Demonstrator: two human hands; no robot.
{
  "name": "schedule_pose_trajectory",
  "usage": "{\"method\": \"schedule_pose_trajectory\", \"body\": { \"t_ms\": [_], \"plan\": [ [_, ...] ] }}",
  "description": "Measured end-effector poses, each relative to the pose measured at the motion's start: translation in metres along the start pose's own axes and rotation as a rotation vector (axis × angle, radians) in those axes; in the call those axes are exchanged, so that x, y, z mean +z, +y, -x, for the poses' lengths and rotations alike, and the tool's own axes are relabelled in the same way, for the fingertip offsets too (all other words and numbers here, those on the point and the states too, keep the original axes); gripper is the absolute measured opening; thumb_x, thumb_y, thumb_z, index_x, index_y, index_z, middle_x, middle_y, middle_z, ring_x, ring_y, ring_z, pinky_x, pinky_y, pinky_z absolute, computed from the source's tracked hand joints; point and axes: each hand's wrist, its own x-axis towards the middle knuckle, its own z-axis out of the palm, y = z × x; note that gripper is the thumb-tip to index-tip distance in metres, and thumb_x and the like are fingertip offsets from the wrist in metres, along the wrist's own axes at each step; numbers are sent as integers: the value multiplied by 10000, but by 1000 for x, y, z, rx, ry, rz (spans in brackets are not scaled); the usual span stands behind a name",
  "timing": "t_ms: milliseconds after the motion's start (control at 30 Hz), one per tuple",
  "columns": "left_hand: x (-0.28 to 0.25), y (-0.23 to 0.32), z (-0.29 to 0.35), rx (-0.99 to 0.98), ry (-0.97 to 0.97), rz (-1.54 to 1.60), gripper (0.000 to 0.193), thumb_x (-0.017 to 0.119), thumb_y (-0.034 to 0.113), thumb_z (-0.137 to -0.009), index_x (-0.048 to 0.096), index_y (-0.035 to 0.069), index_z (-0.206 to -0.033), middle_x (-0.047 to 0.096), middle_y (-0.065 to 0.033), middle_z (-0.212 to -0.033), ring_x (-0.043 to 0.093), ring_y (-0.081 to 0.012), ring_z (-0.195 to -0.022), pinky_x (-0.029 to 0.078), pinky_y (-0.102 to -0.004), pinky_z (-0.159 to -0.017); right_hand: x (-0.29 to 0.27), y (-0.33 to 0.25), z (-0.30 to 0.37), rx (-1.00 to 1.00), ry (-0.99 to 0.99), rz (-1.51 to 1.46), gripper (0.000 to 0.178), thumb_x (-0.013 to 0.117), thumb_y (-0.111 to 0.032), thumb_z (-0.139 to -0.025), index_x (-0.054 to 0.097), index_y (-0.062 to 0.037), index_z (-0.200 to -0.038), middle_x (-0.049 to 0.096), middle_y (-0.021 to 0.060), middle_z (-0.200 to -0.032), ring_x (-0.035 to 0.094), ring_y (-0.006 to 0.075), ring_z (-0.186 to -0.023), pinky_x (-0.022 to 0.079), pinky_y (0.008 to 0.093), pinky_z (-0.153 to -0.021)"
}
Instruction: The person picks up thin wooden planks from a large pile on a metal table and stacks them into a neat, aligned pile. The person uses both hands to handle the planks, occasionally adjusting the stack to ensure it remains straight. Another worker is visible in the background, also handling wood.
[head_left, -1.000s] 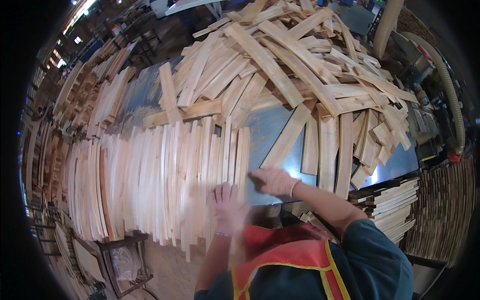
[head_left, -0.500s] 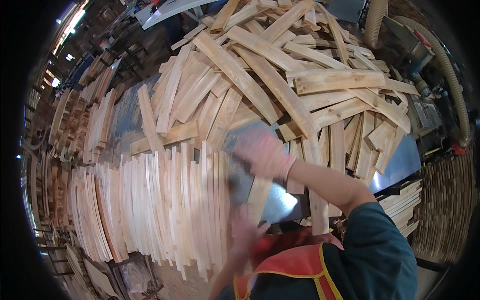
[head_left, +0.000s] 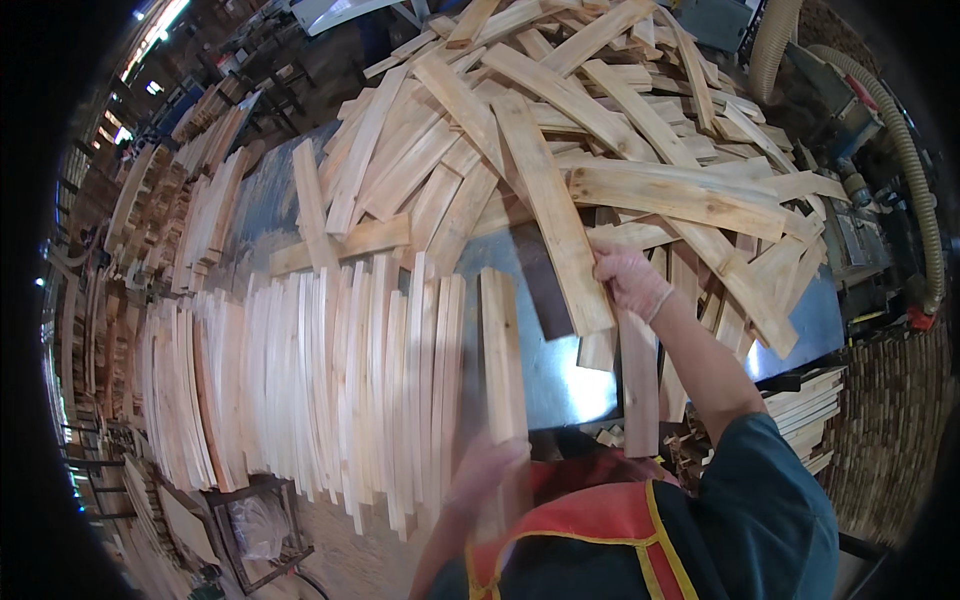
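Note:
My right hand (head_left: 636, 284), in a thin pale glove, grips the right edge of a long wooden board (head_left: 548, 205) near its lower end. That board is tilted and casts a dark shadow on the metal tabletop, so its near end looks raised. My left hand (head_left: 488, 468), smeared by motion, is closed around the lower end of another wooden board (head_left: 503, 345), which stands lengthwise just right of a row of boards. The row of boards (head_left: 335, 385), packed side by side on edge, lies to the left. Beyond my hands spreads a loose pile of boards (head_left: 690, 200).
The blue-grey metal tabletop (head_left: 560, 385) shows between row and pile. Stacked boards (head_left: 885, 430) stand at the right, below a ribbed hose (head_left: 925, 220) and machinery. More stacks of wood (head_left: 150, 230) are at the far left. A metal frame (head_left: 262, 525) stands below the row.
My right hand has moved right and now grips a board whose near end has swung left. The board at my left hand has shifted slightly left and upward. The whole view has shifted a little.

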Motion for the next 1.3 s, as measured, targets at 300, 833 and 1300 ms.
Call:
{"method": "schedule_pose_trajectory", "body": {
  "t_ms": [300, 833, 1300],
  "plan": [
    [-28, -66, -12, 364, 736, -1091, 814, 791, 353, -826, 490, 93, -1537, 442, -116, -1580, 420, -331, -1453, 357, -530, -1180, 103, 40, 95, 16, -89, -123, 666, 727, -43, -904, 518, 11, -1534, 688, 104, -1359, 673, 209, -1216, 523, 344, -1101],
    [-146, -14, 76, 118, 458, -1102, 388, 686, 321, -1001, 705, 108, -1325, 737, -146, -1139, 726, -289, -1018, 586, -441, -911, 173, 47, 119, -912, -170, 1464, 382, 692, -117, -846, 660, -72, -1224, 683, 168, -1190, 641, 375, -1199, 523, 458, -1040],
    [-97, -85, -16, 139, 898, -1168, 754, 545, 514, -1033, 374, 129, -1658, 318, -102, -1744, 211, -294, -1639, 166, -521, -1321, 97, 75, 77, -65, 304, 1911, 792, 756, -408, -835, 472, -122, -1516, 507, 196, -1557, 444, 434, -1472, 305, 582, -1225]
  ]
}}
